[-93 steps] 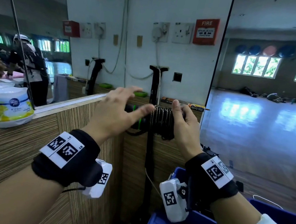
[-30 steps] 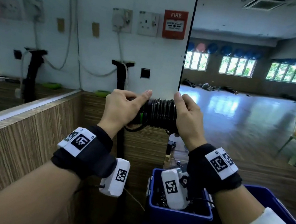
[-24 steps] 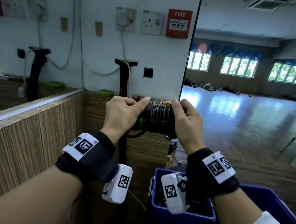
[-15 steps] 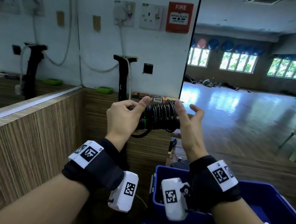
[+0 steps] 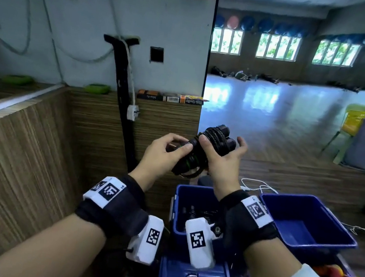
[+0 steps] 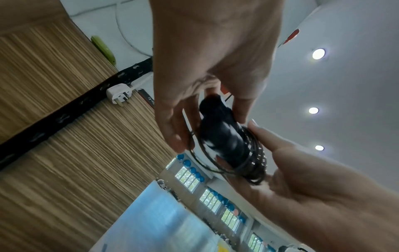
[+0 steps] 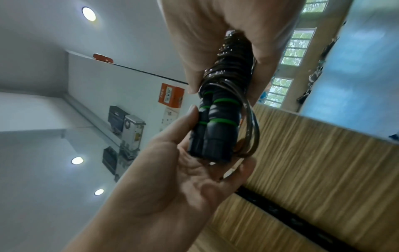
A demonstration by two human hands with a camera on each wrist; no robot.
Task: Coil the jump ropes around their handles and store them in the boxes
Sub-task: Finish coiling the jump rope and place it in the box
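The jump rope [image 5: 207, 147] is a black bundle: two handles with green rings and the rope coiled round them. It slants in the air above the left blue box [image 5: 176, 207], which holds other coiled ropes. My left hand [image 5: 177, 145] grips the lower handle ends. My right hand [image 5: 220, 153] holds the coiled upper part, thumb on top and fingers underneath. In the left wrist view my left hand [image 6: 207, 109] curls round the handle ends of the jump rope [image 6: 224, 136]. The right wrist view shows my right hand [image 7: 226, 51] clasping the coils of the jump rope [image 7: 218, 122].
A second blue box [image 5: 304, 226] stands beside the first on the right, with nothing visible inside. A wood-panelled half wall [image 5: 35, 154] runs along the left. A black pole [image 5: 123, 107] leans there. A white cable [image 5: 256, 185] lies on the floor behind the boxes.
The bundle has come down from chest height and tipped from level to slanting. My view has dropped, so both blue boxes now show below the hands.
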